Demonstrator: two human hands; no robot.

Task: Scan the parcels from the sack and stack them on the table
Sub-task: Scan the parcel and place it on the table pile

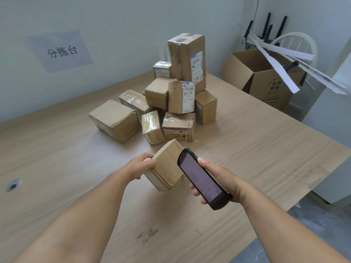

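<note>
At a sorting table against a pale wall (pixel 123 25) bearing a paper sign (pixel 60 51) with printed characters, a person scans a parcel above the wood-grain tabletop (pixel 57 158), which fills most of the view and ends at a slanting right edge over grey floor (pixel 313 224). Beyond the tabletop's far right corner stands an open carton (pixel 269 86) with white strips (pixel 284 59) jutting from it, and a white chair (pixel 296 40) behind it.

A loose pile of taped parcels (pixel 179 97) sits toward the middle of the far edge, some lying flat and others leaning on one another. A tall parcel (pixel 187 59) stands upright at the back of the pile, its label facing right. Open wood stretches from the pile to the left edge, and a wide band runs between the pile and the right edge; the near half of the tabletop carries only a faint stain (pixel 147 235).

Just in front of the pile, a brown parcel (pixel 167 168) is held tilted above the middle of the tabletop. The left hand (pixel 141 165) grips its left side, fingers curled over the top edge. The right hand (pixel 218 177) is wrapped round a black scanner (pixel 201 177), screen up, its top end at the parcel's right corner; whether they touch cannot be told. A small cable hole (pixel 13 185) marks the wood near the left edge.
</note>
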